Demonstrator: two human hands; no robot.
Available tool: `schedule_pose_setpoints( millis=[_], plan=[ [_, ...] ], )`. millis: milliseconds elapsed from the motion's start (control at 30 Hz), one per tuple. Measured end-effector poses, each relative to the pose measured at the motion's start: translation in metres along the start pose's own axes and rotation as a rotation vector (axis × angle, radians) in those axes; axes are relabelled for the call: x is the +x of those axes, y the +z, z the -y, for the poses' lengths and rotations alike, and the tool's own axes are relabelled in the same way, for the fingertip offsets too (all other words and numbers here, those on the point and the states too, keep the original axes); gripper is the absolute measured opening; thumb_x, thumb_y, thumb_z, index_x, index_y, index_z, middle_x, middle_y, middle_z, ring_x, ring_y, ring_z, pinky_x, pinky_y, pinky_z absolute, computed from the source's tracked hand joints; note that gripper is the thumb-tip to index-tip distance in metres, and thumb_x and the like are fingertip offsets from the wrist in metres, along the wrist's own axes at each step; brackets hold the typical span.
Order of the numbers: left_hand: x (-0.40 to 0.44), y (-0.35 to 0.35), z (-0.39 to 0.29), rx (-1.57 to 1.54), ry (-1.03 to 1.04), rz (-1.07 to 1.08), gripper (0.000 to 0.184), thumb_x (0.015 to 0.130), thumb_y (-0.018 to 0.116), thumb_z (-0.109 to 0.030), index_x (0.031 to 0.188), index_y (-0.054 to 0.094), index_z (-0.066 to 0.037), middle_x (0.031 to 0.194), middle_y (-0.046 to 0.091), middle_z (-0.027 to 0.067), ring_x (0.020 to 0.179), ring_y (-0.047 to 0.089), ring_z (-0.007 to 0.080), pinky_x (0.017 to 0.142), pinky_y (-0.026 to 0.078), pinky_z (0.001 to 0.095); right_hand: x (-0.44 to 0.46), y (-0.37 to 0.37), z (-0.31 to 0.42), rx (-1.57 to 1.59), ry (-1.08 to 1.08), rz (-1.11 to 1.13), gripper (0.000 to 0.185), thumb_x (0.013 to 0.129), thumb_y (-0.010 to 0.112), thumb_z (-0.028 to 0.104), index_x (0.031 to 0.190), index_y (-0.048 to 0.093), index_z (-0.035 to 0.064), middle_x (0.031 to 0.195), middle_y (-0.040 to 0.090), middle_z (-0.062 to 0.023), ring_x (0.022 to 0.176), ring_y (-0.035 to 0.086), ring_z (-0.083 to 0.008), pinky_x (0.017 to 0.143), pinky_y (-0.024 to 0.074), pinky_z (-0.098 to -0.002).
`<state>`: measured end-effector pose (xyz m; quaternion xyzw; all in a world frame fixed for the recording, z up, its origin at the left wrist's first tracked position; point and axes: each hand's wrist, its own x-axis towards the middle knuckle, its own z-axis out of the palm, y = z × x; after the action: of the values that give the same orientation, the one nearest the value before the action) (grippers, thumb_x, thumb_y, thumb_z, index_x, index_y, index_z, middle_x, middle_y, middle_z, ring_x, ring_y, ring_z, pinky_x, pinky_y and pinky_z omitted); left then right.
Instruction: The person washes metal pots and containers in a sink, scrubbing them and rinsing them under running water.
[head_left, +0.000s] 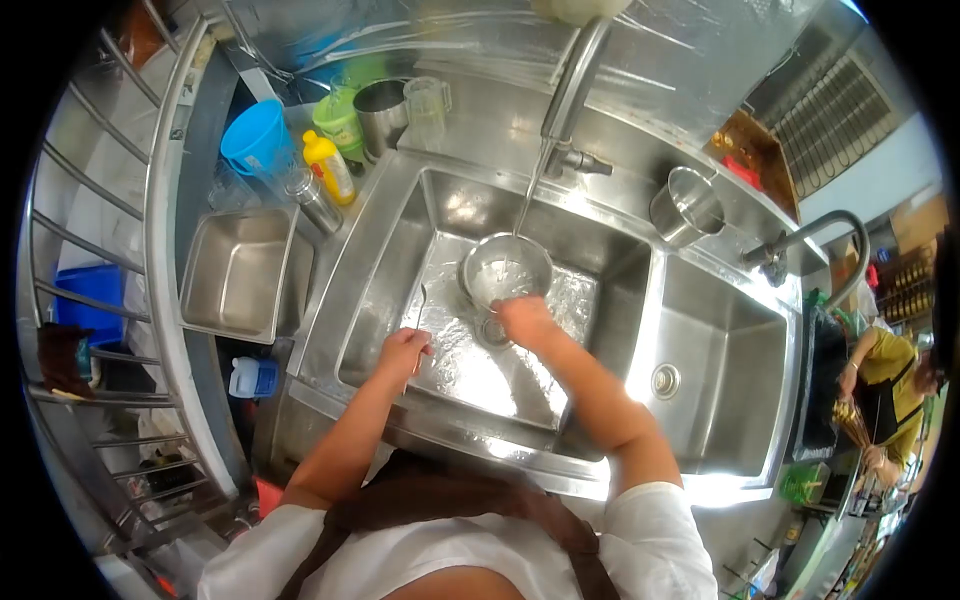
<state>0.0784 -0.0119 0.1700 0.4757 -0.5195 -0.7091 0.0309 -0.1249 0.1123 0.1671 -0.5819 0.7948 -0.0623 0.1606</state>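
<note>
Two-handed rinsing, apparently, of metal bowl (484,272), gripped on its near side by right hand (523,320) under running water (523,205) in left basin (398,272), with thin utensil (422,303) inside closed left hand (404,352), next probably needing careful tilting

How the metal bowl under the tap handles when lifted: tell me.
The metal bowl is probably slippery, wet from the running water; its shiny wall suggests stiffness. It may tip, since the right hand is at its near rim.

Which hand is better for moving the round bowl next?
Probably the right hand. It's at the near rim of the bowl, while the left hand is farther away, holding a thin object.
</note>
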Motion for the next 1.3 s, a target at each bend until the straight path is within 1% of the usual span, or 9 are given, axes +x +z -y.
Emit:
schedule_pose_setpoints(
  millis=[400,667,800,933,967,1000,1033,1133,1300],
  plan=[
    [-0.016,-0.03,0.027,0.027,0.017,-0.057,0.015,0.079,0.054,-0.018,0.083,0.056,-0.003,0.064,0.053,0.0027,0.045,0.039,0.0066,0.039,0.031,0.0223,0.036,0.027,-0.002,-0.054,-0.177,-0.097,0.012,0.074,0.048,0.013,0.082,0.057,0.0106,0.073,0.061,-0.0102,0.07,0.06,-0.027,0.06,0.0472,-0.0376],
    [-0.013,-0.032,0.03,0.079,0.037,-0.066,0.014,0.08,0.054,-0.018,0.082,0.057,-0.005,0.06,0.049,0.0006,0.046,0.04,0.0064,0.04,0.031,0.0218,0.046,0.017,-0.015,0.05,0.126,-0.201,0.01,0.075,0.052,0.016,0.081,0.056,0.0092,0.072,0.06,-0.0135,0.069,0.059,-0.0295,0.06,0.0454,-0.0404],
    [-0.016,-0.029,0.027,-0.005,-0.044,-0.032,0.014,0.082,0.052,-0.019,0.082,0.058,-0.006,0.058,0.046,-0.0007,0.044,0.038,0.0059,0.038,0.029,0.0206,0.04,0.019,-0.033,0.602,0.259,-0.218,0.029,0.076,0.059,0.026,0.096,0.056,0.0049,0.082,0.061,-0.0164,0.079,0.057,-0.0318,0.066,0.044,-0.039],
    [-0.016,-0.027,0.028,0.003,-0.007,-0.033,0.015,0.083,0.05,-0.02,0.083,0.058,-0.008,0.057,0.045,-0.0016,0.043,0.036,0.0057,0.037,0.028,0.0204,0.001,0.028,-0.043,2.027,0.606,-0.462,0.034,0.077,0.061,0.022,0.101,0.049,0.0,0.086,0.055,-0.0096,0.076,0.052,-0.0205,0.071,0.0429,-0.0351],
    [-0.015,-0.028,0.029,-0.043,-0.016,-0.022,0.015,0.085,0.049,-0.02,0.084,0.058,-0.008,0.057,0.044,-0.0016,0.043,0.036,0.0057,0.037,0.028,0.0207,-0.009,0.038,-0.045,2.222,0.44,-0.371,0.022,0.082,0.053,0.019,0.096,0.049,0.0031,0.083,0.053,-0.0069,0.077,0.051,-0.0207,0.073,0.0424,-0.0363],
    [-0.021,-0.026,0.022,-0.062,0.011,-0.008,0.016,0.086,0.048,-0.019,0.085,0.058,-0.007,0.057,0.044,-0.001,0.042,0.035,0.0058,0.037,0.028,0.0208,-0.013,0.07,-0.06,2.597,-0.213,-0.152,0.018,0.086,0.046,0.02,0.093,0.049,0.0038,0.085,0.053,-0.0063,0.081,0.052,-0.0218,0.079,0.0424,-0.04],
    [-0.024,-0.025,0.018,-0.115,0.009,-0.017,0.016,0.086,0.048,-0.019,0.085,0.057,-0.006,0.057,0.044,-0.0007,0.041,0.033,0.0058,0.037,0.027,0.0208,-0.025,0.055,-0.034,2.485,0.388,-0.412,0.024,0.088,0.044,0.025,0.096,0.049,0.0027,0.09,0.054,-0.0074,0.088,0.052,-0.0227,0.084,0.0409,-0.0421],
    [-0.033,-0.03,0.006,-0.289,0.011,-0.037,0.017,0.086,0.046,-0.019,0.087,0.056,-0.005,0.058,0.043,-0.0007,0.04,0.029,0.0052,0.037,0.024,0.0205,-0.036,0.061,0.008,2.583,0.334,-0.409,0.035,0.087,0.044,0.022,0.115,0.043,-0.0005,0.112,0.051,-0.0122,0.101,0.05,-0.0271,0.09,0.039,-0.0422],
    [-0.052,-0.052,-0.009,-0.415,0.047,-0.123,0.019,0.087,0.044,-0.021,0.088,0.055,-0.005,0.057,0.042,-0.0015,0.041,0.03,0.0048,0.038,0.024,0.0198,-0.01,0.035,0.059,1.765,0.432,-0.257,0.022,0.081,0.056,0.013,0.097,0.054,-0.0008,0.081,0.057,-0.0035,0.072,0.055,-0.0161,0.066,0.0442,-0.028]
  ],
)
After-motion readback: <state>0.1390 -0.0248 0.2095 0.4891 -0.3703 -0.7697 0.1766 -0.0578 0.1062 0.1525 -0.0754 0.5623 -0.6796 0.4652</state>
